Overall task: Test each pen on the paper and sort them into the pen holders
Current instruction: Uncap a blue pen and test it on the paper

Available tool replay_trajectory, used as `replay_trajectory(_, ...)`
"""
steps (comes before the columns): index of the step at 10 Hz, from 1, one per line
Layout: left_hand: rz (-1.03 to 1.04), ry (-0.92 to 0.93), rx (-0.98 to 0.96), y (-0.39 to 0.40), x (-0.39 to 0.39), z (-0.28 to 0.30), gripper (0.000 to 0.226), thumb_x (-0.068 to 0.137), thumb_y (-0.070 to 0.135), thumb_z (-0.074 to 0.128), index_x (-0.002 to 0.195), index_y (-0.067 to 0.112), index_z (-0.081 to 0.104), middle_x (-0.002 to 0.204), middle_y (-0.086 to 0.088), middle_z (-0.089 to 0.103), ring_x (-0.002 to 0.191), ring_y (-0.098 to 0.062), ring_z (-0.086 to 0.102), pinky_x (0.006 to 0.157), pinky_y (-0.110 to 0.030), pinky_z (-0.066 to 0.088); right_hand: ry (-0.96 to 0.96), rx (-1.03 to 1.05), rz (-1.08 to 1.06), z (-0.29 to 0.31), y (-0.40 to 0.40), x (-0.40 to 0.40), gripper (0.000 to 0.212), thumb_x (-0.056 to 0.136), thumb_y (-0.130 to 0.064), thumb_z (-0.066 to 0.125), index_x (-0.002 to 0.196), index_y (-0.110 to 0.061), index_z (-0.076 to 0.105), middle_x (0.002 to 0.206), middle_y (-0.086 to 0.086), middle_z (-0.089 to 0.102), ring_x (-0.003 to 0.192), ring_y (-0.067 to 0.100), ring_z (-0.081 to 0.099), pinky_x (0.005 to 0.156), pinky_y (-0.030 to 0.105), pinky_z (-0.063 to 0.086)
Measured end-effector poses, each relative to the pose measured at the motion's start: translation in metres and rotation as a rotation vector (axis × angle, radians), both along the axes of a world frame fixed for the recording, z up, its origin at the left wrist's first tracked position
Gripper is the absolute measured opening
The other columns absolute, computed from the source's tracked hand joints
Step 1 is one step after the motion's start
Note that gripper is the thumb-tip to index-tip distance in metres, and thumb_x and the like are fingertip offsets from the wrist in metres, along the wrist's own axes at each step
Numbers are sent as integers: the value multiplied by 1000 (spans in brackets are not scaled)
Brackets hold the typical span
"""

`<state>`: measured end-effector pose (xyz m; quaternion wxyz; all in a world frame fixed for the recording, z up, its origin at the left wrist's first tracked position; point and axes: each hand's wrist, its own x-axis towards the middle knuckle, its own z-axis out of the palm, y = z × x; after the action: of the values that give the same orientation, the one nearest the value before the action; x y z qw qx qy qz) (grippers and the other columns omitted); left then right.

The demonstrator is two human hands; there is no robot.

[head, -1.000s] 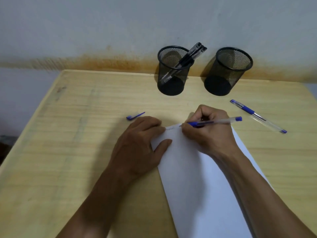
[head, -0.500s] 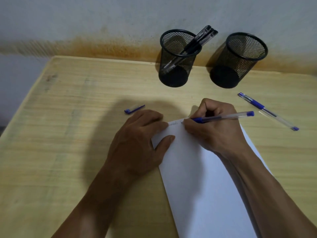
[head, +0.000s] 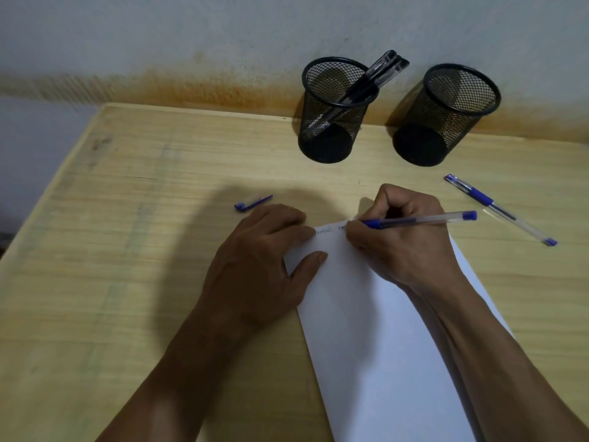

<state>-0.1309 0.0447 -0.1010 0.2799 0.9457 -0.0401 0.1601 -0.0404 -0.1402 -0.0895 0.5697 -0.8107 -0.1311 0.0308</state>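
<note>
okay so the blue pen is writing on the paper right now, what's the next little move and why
Probably lift the blue pen in the right hand off the paper and reach for its cap, lying left of the left hand. Ink marks already show near the top edge, so the test looks done.

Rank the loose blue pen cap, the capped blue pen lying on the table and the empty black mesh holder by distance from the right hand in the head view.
1. Capped blue pen, just right of the right hand.
2. Loose blue pen cap, left, beyond the left hand.
3. Empty black mesh holder, at the back.
</note>
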Motion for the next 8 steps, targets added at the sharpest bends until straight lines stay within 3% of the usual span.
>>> replay_trajectory(2,-2,-16,-10,0,0,0,38,85,40,65,108,12,73,114,-4,68,110,-18,61,94,-37,51,-13,24,-8,1,0,0,21,70,0,77,65,2,57,62,17,63,61,42,58,53,54,51)
replay_trajectory(3,0,-18,-15,0,0,0,36,85,39,66,108,12,73,114,-3,68,110,-18,60,94,-38,51,-24,18,9,0,-1,0,21,66,-6,75,63,2,55,59,14,60,55,36,54,48,49,46)
replay_trajectory(5,-2,-12,-9,0,1,0,37,85,40,66,108,12,73,114,-4,68,110,-18,61,95,-37,51,-49,24,-1,-2,-3,0,21,71,3,76,65,4,57,61,16,61,59,39,55,49,48,49)
replay_trajectory(6,-1,-8,-11,0,0,0,38,85,41,65,108,12,73,115,-4,68,109,-18,61,95,-38,51,-30,49,-14,-2,-2,0,19,69,-3,75,65,2,57,63,18,62,61,45,57,51,54,50)
replay_trajectory(8,0,-7,-12,0,0,1,37,85,40,66,108,12,74,114,-4,68,110,-18,61,95,-37,51,-35,34,-8,1,-3,-2,21,74,7,77,66,7,57,63,19,61,61,42,55,51,52,48)
